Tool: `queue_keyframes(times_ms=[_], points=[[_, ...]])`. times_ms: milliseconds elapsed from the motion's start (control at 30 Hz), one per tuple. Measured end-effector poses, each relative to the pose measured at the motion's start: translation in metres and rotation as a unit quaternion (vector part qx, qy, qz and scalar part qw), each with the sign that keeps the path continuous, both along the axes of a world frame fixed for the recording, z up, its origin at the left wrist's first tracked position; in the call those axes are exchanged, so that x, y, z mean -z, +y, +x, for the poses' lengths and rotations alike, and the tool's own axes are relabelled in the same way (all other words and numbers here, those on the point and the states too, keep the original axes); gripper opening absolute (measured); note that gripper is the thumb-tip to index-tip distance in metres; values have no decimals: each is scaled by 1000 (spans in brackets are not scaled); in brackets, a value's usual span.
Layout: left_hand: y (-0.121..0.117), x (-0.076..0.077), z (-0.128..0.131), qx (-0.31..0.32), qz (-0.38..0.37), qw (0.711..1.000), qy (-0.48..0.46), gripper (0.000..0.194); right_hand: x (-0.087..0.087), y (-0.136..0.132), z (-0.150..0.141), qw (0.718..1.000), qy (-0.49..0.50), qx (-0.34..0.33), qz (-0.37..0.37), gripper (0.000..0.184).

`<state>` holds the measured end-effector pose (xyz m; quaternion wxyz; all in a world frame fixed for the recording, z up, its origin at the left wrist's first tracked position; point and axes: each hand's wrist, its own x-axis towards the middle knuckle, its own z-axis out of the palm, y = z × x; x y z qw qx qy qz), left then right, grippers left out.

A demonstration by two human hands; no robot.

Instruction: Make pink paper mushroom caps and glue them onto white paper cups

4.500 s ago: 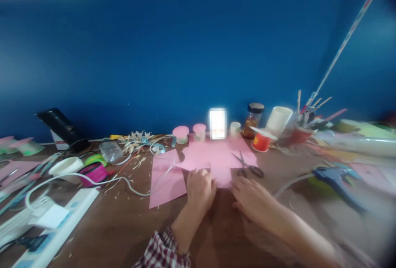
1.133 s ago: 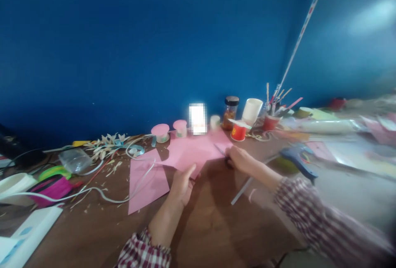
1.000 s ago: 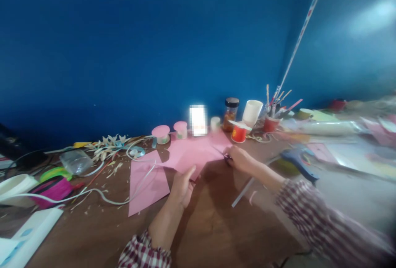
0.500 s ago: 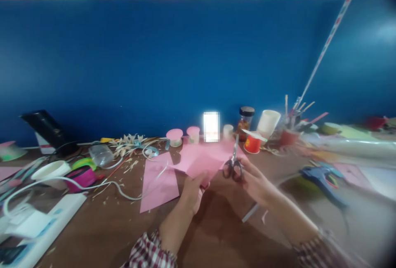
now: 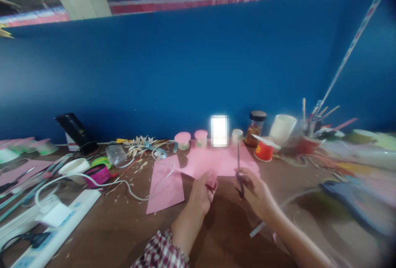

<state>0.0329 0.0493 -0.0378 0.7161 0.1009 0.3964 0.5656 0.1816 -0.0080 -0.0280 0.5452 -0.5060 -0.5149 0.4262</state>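
My left hand point(image 5: 202, 193) pinches a piece of pink paper point(image 5: 198, 165) by its near edge, thumb on top. To its right, my right hand point(image 5: 255, 189) is closed on a pair of scissors point(image 5: 239, 179), seen edge-on with the blades pointing up and away. The scissors are apart from the paper in my left hand. Behind both hands more pink paper point(image 5: 247, 163) lies on the table, and I cannot tell exactly where the held piece ends against it. Another pink sheet point(image 5: 165, 187) lies flat left of my left hand.
Pink-topped cups point(image 5: 182, 140) stand along the blue partition point(image 5: 192, 66), near a lidded jar point(image 5: 256, 128) and a red cup point(image 5: 263, 150). A white cable point(image 5: 123, 187) crosses from the power strip point(image 5: 62, 231). A blurred glue gun point(image 5: 355, 206) lies at right.
The view has swung left, so things sit further right. My right hand has turned the scissors from showing their handle loops to edge-on. My left hand still holds the pink paper.
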Motion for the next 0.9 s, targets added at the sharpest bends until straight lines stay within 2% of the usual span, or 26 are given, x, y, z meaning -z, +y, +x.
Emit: queue_keyframes(times_ms=[133, 267, 433, 700, 900], points=[[0, -2, -10, 6, -4, 1000, -10, 12, 4, -4, -2, 997, -73, -16, 19, 32], [-1, -8, -10, 0, -3, 1000, -4, 14, 0, -9, -11, 993, -110, -28, 13, 29], [-6, -14, -6, -8, 8, 1000, 14, 16, 1, -15, -22, 993, -107, -48, 8, 16], [-20, -23, 1, 11, -19, 999, 25, 17, -1, -19, -35, 993, -17, -114, -36, 32], [-25, -25, 1, -3, 1, 999, 40, 18, 1, -21, -38, 992, -21, -108, -55, 38]])
